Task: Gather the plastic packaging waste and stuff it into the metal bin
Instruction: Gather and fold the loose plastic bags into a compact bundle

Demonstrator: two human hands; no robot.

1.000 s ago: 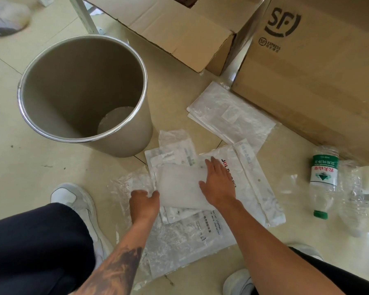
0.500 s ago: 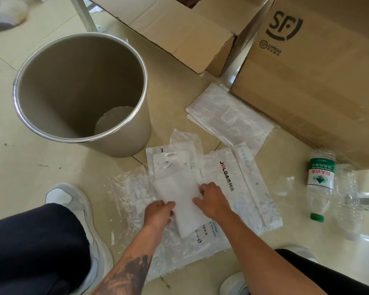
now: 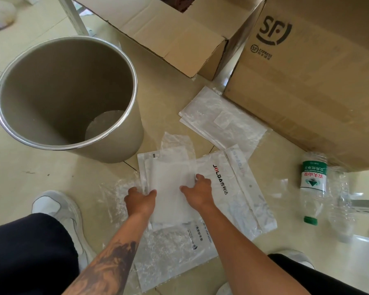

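I crouch on a glossy beige tiled floor [image 3: 30,167], my white sneaker [image 3: 60,211] near its lower-left edge. My left hand [image 3: 140,201] and right hand [image 3: 198,191] each pinch a side of a frosted white plastic pouch [image 3: 170,188]; its long axis runs away from me, atop flat clear packaging bags [image 3: 226,199]. Half a second ago the pouch sat lower and skewed. Beyond stands the open round metal bin [image 3: 124,143], then brown cardboard boxes [image 3: 307,92]; a clear green-labelled bottle [image 3: 312,184] lies right.
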